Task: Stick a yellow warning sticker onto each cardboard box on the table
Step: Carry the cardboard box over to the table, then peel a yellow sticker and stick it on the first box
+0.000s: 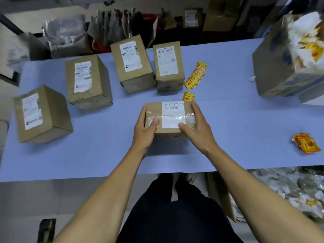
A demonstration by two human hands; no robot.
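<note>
A small cardboard box (171,109) with a white label and clear tape sits at the middle of the pale blue table (228,120). My left hand (144,130) grips its left side and my right hand (196,127) grips its right side, thumbs on top. Several more labelled cardboard boxes stand behind and to the left: one (41,114), one (87,81), one (132,63) and one (168,64). A fanned row of yellow warning stickers (196,75) lies right of the back boxes. A single yellow sticker (188,96) peeks out just behind the held box.
A large open carton (277,67) with white backing paper and sticker scraps stands at the table's right end. A crumpled orange-yellow sticker pile (306,142) lies near the right edge. Shelves, bags and boxes crowd the area behind the table.
</note>
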